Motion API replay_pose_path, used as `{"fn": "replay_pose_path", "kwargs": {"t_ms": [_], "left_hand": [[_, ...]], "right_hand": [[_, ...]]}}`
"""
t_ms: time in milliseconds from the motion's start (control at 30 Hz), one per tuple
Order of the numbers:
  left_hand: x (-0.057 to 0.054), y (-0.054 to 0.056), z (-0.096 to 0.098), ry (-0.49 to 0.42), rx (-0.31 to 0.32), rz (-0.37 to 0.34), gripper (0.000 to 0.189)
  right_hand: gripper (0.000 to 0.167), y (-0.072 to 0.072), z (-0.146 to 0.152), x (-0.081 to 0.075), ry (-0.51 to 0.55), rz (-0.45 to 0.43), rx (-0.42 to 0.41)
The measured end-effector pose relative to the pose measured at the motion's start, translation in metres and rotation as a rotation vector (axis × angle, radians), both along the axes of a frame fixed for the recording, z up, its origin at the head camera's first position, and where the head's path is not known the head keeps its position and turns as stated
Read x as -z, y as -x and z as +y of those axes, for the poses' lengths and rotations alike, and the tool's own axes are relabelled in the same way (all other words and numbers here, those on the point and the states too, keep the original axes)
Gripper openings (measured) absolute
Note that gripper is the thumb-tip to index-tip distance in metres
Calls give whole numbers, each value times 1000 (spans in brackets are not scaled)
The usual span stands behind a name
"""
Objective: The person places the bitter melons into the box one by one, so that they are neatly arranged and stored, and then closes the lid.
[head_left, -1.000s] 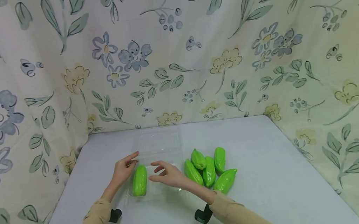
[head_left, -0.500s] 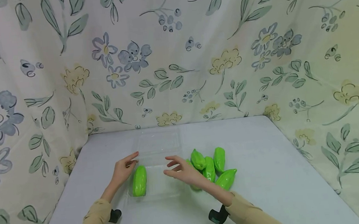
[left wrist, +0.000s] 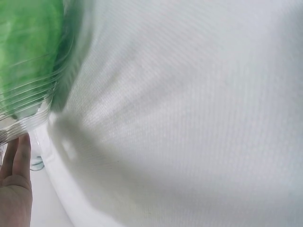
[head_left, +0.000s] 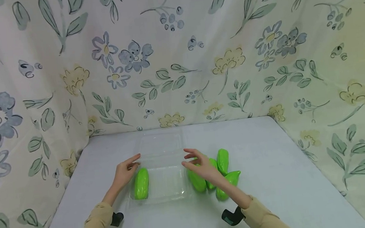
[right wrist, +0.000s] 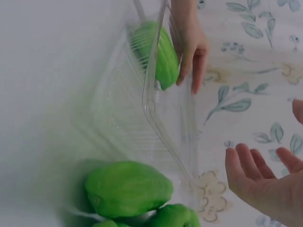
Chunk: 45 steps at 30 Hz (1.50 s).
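My left hand (head_left: 125, 172) stays at the back left corner of a clear plastic clamshell box (head_left: 170, 198), its fairly straight fingers (left wrist: 22, 158) right at the ridged wall. One shiny green fruit (head_left: 141, 184), long and ridged, lies lengthwise along the box's left side. To the right of the box, my right hand (head_left: 202, 166) hovers with nothing in it, thumb and fingers spread apart. Beneath and around it several more such green fruits (head_left: 223, 161) lie in a loose heap, partly hidden by the hand and forearm. In the right wrist view, one green fruit (right wrist: 128, 188) rests nearest the box.
The box's clear lid (head_left: 161, 143) lies folded back behind the base. All of this stands on a white-covered table (head_left: 271, 178). Beyond its back edge hangs a floral curtain (head_left: 171, 57), which also runs along both sides. A black wrist camera (head_left: 232, 216) sits under the right forearm.
My right hand has moved right and slightly back, from over the box to over the heap of green fruits. The left hand and the fruit in the box have stayed put.
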<state>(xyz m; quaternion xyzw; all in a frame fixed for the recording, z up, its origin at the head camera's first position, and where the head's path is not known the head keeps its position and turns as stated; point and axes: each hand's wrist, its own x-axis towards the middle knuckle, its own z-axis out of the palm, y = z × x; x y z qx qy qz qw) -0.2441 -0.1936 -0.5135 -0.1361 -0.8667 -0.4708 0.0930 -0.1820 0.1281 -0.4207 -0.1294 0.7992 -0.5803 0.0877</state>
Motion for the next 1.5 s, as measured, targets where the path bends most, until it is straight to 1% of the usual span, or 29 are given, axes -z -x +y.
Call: {"fn": "replay_pose_path", "kwargs": {"t_ms": [133, 267, 367, 567, 733, 800, 967, 1200, 1333, 1433, 1500], "left_hand": [[1, 1, -1, -6, -5, 4, 42], [1, 1, -1, -7, 1, 2, 42], [1, 1, -1, -15, 4, -5, 42], [-1, 2, -2, -10, 7, -1, 42], [-2, 5, -2, -4, 13, 12, 42], [-1, 5, -2, -4, 16, 12, 42], [0, 5, -3, -20, 22, 6, 42], [2, 5, -2, -19, 25, 16, 41], [3, 5, -3, -25, 24, 12, 42], [2, 4, -3, -22, 18, 10, 42], [1, 4, -3, -18, 13, 10, 42]], "right_hand": [[51, 2, 8, -1, -28, 9, 52], [49, 3, 17, 3, -50, 22, 108], [50, 2, 27, 6, -60, 19, 122], [52, -5, 55, 8, -168, 0, 156], [53, -7, 81, 16, -241, 3, 189], [53, -8, 89, 20, -272, -4, 214], [56, -11, 107, 24, -345, -16, 250], [56, -15, 126, 28, -415, -32, 285], [56, -19, 135, 29, -458, -55, 295], [57, -20, 141, 31, -467, -78, 298], [57, -20, 144, 33, -454, -100, 291]]}}
